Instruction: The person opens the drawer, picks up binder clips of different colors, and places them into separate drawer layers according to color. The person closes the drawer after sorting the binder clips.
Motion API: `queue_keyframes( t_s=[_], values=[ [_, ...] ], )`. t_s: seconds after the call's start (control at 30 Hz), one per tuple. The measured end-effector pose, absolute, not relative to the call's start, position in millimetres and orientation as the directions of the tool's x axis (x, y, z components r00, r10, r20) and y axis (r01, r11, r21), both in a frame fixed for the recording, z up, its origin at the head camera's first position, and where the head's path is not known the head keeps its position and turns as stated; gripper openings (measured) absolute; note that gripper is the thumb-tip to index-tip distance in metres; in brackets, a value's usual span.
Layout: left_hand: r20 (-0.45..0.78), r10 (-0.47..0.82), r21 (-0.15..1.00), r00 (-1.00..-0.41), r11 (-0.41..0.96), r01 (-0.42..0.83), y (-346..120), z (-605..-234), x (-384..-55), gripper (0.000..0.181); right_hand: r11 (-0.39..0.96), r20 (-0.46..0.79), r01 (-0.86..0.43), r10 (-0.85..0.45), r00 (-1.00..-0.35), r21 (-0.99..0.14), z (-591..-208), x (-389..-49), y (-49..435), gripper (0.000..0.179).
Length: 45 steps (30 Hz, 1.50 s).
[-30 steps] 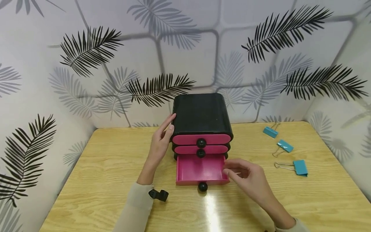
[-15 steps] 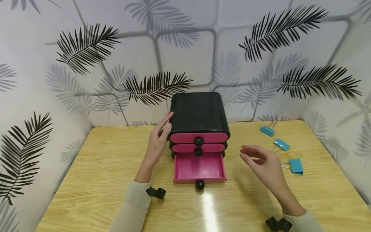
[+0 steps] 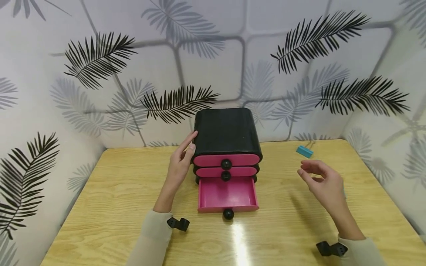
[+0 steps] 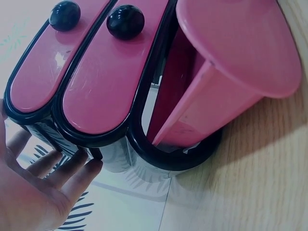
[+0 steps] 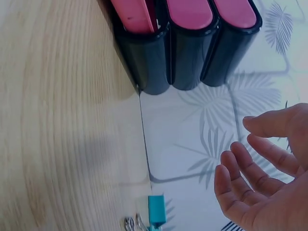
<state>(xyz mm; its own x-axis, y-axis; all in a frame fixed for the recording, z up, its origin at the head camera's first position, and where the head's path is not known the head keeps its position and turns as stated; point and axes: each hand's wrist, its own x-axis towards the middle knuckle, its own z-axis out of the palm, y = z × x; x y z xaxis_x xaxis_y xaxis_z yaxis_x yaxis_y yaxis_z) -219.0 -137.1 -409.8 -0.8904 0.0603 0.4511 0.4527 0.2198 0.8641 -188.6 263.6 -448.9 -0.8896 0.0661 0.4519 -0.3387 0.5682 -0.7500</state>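
Head view, black cabinet [image 3: 226, 131], glossy pink drawers [image 3: 210, 160], lowest pulled out, hands [image 3: 178, 166] [image 3: 327, 184] loose-fingered, left touching cabinet

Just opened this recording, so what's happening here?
A person works with bare hands at a black drawer unit. The left hand rests against its left side. The bottom drawer is pulled out; the two above it are closed. The right hand, holding nothing, hovers over the table to the right. Beyond it, a teal binder clip lies near the back edge.
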Motion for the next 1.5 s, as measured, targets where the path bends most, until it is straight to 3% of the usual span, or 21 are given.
queue_keyframes(
  t_s=[0.23,0.7,1.1,1.5],
  values=[
    [0.452,0.061,0.864,-0.89,0.218,0.454,-136,-412,-219,0.046,0.56,0.403,-0.28,0.106,-0.909,-0.78,-450,-189,293,0.03],
    [0.446,0.082,0.864,-0.891,0.223,0.452,-134,-413,-217,0.046,0.465,0.162,-0.067,0.168,-0.972,-0.883,-471,-181,367,0.038],
    [0.437,0.074,0.871,-0.897,0.216,0.442,-133,-414,-220,0.047,0.566,0.074,-0.037,0.043,-0.996,-0.824,-487,-176,400,0.037],
    [0.47,0.058,0.857,-0.881,0.21,0.471,-141,-421,-229,0.046,0.609,-0.039,-0.035,-0.108,-0.993,-0.793,-494,-191,408,0.063]
  ],
)
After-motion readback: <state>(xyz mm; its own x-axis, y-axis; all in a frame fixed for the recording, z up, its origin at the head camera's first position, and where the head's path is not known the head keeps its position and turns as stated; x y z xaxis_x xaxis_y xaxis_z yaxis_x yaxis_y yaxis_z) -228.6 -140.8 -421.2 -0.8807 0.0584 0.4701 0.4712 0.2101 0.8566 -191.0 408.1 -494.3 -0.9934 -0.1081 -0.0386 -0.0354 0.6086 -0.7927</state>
